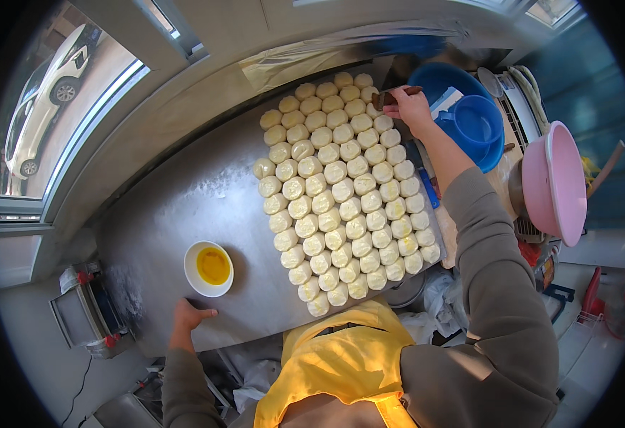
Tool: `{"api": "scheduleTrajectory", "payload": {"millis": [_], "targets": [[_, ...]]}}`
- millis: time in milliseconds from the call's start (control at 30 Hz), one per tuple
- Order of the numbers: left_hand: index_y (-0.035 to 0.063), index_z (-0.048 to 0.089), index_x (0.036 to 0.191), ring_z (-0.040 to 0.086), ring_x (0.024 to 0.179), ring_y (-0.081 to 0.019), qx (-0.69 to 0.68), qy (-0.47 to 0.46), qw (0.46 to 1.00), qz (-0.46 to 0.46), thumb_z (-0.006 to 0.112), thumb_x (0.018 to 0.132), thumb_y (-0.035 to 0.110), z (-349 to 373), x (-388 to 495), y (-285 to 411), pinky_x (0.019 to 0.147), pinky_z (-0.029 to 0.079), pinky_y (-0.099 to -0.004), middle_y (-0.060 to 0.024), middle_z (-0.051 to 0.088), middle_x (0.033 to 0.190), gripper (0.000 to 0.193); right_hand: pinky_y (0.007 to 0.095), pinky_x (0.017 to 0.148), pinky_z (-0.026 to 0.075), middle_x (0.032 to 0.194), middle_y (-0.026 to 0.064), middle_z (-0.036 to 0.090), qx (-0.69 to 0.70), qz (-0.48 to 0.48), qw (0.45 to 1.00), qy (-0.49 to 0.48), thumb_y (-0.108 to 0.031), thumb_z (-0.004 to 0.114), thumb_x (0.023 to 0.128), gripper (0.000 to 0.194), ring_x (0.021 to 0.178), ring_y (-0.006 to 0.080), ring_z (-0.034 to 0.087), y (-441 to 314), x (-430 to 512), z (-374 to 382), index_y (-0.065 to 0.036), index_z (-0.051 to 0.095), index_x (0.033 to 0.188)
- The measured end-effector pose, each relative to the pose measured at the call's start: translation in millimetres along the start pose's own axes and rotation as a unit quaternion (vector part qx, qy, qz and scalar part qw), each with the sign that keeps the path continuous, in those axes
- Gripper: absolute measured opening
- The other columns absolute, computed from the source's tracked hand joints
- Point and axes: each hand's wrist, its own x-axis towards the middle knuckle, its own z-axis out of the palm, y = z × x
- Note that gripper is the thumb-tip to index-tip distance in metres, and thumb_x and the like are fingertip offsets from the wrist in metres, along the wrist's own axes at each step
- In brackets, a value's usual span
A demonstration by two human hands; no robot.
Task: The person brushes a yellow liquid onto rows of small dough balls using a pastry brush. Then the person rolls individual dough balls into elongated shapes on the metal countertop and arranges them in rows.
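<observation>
Many pale, round dough pieces [335, 195] stand in close rows on the steel tabletop [152, 230]. Several tops glisten, and some carry yellow streaks. At the far right corner of the rows, my right hand [413, 109] grips a brown brush-like tool [382, 100] by its upper part. The tool's lower end is over or against the corner dough pieces; I cannot tell whether it touches them. My left hand [188, 316] rests at the table's near edge, thumb stretched out, holding nothing. Just beyond it sits a white bowl [191, 266] of yellow liquid, likely oil.
Right of the dough lie a blue-handled tool [429, 188], a blue basin [425, 75] and a blue plastic cup [473, 120]. Farther right a pink basin [553, 187] stands tilted. A window and wall run along the far side. White dusting marks the steel.
</observation>
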Motion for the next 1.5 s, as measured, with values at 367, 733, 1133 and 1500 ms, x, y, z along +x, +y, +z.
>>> {"api": "scheduleTrajectory", "payload": {"millis": [367, 733, 1133, 1500], "targets": [[-0.0112, 0.070, 0.120, 0.073, 0.118, -0.0396, -0.004, -0.005, 1.000, -0.012, 0.110, 0.050, 0.044, 3, 5, -8, 0.101, 0.059, -0.0457, -0.0279, 0.075, 0.126, 0.098, 0.0393, 0.078, 0.068, 0.107, 0.0171, 0.073, -0.064, -0.024, 0.998, 0.008, -0.017, 0.069, 0.104, 0.025, 0.089, 0.0273, 0.080, -19, 36, 20, 0.003, 0.061, 0.116], [-0.0125, 0.068, 0.119, 0.073, 0.117, -0.0409, 0.011, 0.016, 1.000, -0.001, 0.111, 0.049, 0.044, 4, 0, -4, 0.101, 0.059, -0.0460, -0.0290, 0.075, 0.124, 0.099, 0.0367, 0.069, 0.067, 0.096, 0.0170, 0.074, -0.017, -0.002, 0.999, 0.050, -0.020, 0.071, 0.101, 0.028, 0.077, 0.0255, 0.078, 2, 49, 32, 0.004, 0.062, 0.114], [-0.0126, 0.068, 0.120, 0.074, 0.115, -0.0379, -0.042, 0.000, 0.999, 0.021, 0.112, 0.048, 0.040, 7, 10, -14, 0.099, 0.059, -0.0460, -0.0282, 0.076, 0.124, 0.100, 0.0345, 0.064, 0.065, 0.085, 0.0143, 0.075, 0.001, 0.035, 0.998, 0.048, -0.024, 0.069, 0.099, 0.027, 0.070, 0.0211, 0.075, -5, -39, -30, 0.003, 0.068, 0.102], [-0.0132, 0.070, 0.121, 0.073, 0.119, -0.0391, -0.007, 0.001, 1.000, 0.019, 0.110, 0.051, 0.043, 8, 11, -15, 0.103, 0.058, -0.0459, -0.0286, 0.075, 0.128, 0.098, 0.0327, 0.060, 0.063, 0.081, 0.0118, 0.076, -0.151, 0.072, 0.985, 0.039, -0.023, 0.070, 0.098, 0.023, 0.066, 0.0185, 0.074, 14, -94, -58, -0.001, 0.072, 0.101]]}}
